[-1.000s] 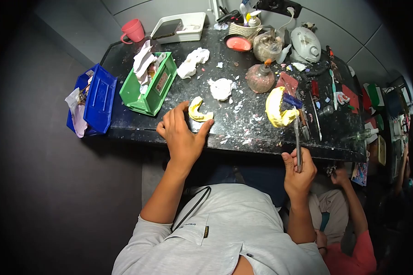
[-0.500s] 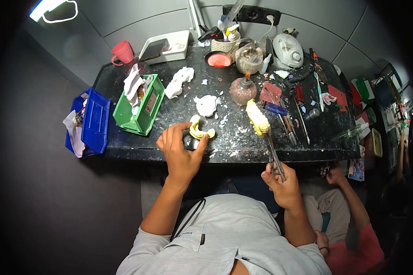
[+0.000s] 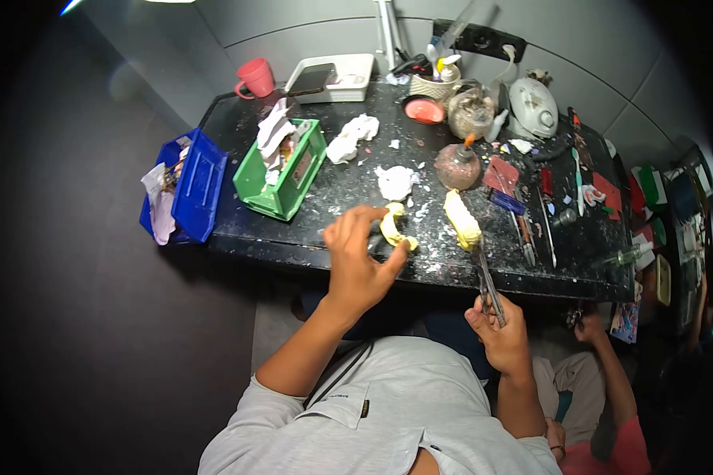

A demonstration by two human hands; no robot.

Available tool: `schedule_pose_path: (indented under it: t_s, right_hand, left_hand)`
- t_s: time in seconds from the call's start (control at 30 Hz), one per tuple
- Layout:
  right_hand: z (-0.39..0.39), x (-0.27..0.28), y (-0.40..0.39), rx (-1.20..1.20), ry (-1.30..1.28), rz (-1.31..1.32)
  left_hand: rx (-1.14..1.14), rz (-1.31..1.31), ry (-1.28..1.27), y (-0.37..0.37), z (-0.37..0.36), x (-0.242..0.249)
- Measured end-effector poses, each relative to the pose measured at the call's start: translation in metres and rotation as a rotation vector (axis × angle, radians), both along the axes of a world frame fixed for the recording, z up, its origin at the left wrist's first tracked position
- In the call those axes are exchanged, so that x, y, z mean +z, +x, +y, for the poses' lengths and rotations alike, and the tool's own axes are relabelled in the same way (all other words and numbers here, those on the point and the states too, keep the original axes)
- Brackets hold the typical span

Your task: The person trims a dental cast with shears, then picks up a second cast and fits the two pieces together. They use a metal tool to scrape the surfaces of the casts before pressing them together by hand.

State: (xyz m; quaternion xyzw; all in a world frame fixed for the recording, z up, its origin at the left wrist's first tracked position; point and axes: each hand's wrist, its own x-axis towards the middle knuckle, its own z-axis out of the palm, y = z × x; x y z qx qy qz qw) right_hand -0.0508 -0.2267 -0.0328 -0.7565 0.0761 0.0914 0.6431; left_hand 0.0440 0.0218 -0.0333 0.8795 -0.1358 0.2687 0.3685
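Observation:
My left hand (image 3: 362, 257) pinches a curved yellow piece (image 3: 390, 227) between thumb and index finger, just above the front of the table. My right hand (image 3: 502, 331) is closed round the lower end of slim metal tongs (image 3: 489, 283). At their upper end is a longer yellow block (image 3: 462, 221) with a rough surface, tilted. Behind it stands a round glass spirit burner (image 3: 457, 168) with an orange flame at its wick. A crumpled white lump (image 3: 396, 183) lies just beyond the curved piece.
A green bin (image 3: 276, 198) and a blue bin (image 3: 192, 194) hold paper scraps. Hand tools, a blue lighter (image 3: 507, 202) and a red sheet (image 3: 500, 172) lie right. A white tray (image 3: 360, 79) is at the back. Another person's hand (image 3: 589, 327) is at far right.
The camera has turned, so the table appears further right and tilted. The two yellow pieces are closer together now. Both hands keep their holds.

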Motion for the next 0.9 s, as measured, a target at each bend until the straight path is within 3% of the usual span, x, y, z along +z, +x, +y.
schedule_pose_path:
  t_s: [0.17, 0.63, 0.7, 0.9]
  right_hand:
    - [0.003, 0.001, 0.001, 0.003, -0.016, 0.012]
    - [0.005, -0.002, 0.001, -0.033, -0.199, -0.101]
    - [0.005, 0.001, 0.0, -0.043, -0.286, -0.119]
    - [0.01, -0.001, -0.001, -0.1, -0.479, -0.294]
  left_hand:
    - [-0.036, 0.096, -0.033, -0.001, 0.001, -0.021]
    - [-0.178, 0.242, -0.161, 0.0, 0.018, -0.021]
    - [-0.122, 0.19, -0.02, -0.001, 0.017, -0.016]
    - [-0.109, 0.205, 0.096, 0.0, 0.016, -0.014]
